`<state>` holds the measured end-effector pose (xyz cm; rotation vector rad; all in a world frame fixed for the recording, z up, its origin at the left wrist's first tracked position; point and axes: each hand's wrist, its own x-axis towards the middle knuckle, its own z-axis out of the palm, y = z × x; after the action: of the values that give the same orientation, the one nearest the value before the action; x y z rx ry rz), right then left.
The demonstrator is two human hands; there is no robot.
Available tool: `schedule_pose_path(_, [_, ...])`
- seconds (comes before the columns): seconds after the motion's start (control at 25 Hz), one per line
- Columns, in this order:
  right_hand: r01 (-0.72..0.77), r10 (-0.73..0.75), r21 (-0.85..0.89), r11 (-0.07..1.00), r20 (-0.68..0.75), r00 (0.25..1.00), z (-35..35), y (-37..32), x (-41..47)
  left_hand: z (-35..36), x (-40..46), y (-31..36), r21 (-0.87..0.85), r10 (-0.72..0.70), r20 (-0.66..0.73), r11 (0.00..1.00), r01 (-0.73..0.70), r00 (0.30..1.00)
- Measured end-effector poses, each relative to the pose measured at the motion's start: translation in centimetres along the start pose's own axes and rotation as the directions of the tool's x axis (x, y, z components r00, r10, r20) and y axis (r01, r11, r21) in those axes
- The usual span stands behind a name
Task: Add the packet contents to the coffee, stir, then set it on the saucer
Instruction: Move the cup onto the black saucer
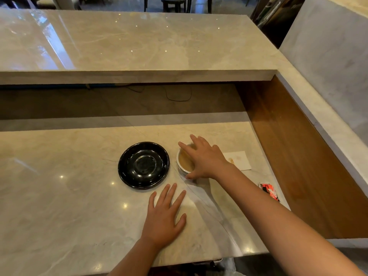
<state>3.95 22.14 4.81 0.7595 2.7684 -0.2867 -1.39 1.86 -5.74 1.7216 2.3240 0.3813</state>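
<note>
A white cup of light-brown coffee [183,161] stands on the marble counter just right of a black saucer [143,165], which holds nothing. My right hand [203,158] is spread over the cup from above, fingers at the far rim and thumb at the near side; most of the cup is hidden under it. Whether the fingers grip the cup I cannot tell. My left hand [165,214] lies flat and open on the counter in front of the saucer. A red and black packet [269,191] lies crumpled at the right edge of the counter.
A white napkin [240,160] with a brown stain and a thin stirrer lies right of the cup, partly behind my wrist. A raised marble ledge [139,76] runs along the back, a wooden side wall [288,148] stands to the right.
</note>
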Motion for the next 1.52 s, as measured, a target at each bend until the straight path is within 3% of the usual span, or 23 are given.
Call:
schedule_pose_path(0.28, [0.061,-0.058,-0.025,0.998,0.121,0.991,-0.8,0.9,1.2,0.2,0.0,-0.3,-0.003,0.013,-0.014,1.000,-0.013,1.000])
schedule_pose_path(0.72, [0.133,-0.131,-0.035,0.991,0.039,0.991,-1.3,0.6,1.5,0.2,0.0,-0.3,-0.001,0.016,-0.030,1.000,-0.016,0.999])
schedule_pose_path(1.0, [0.249,-0.250,-0.025,0.968,-0.039,0.967,-3.7,-3.0,3.8,0.1,0.0,-0.2,0.002,0.015,-0.030,1.000,-0.015,0.999])
schedule_pose_path(1.52, [0.355,-0.354,0.029,0.935,-0.013,0.935,-2.5,-10.2,8.1,0.3,0.1,-0.4,-0.006,0.010,-0.034,1.000,-0.010,0.999])
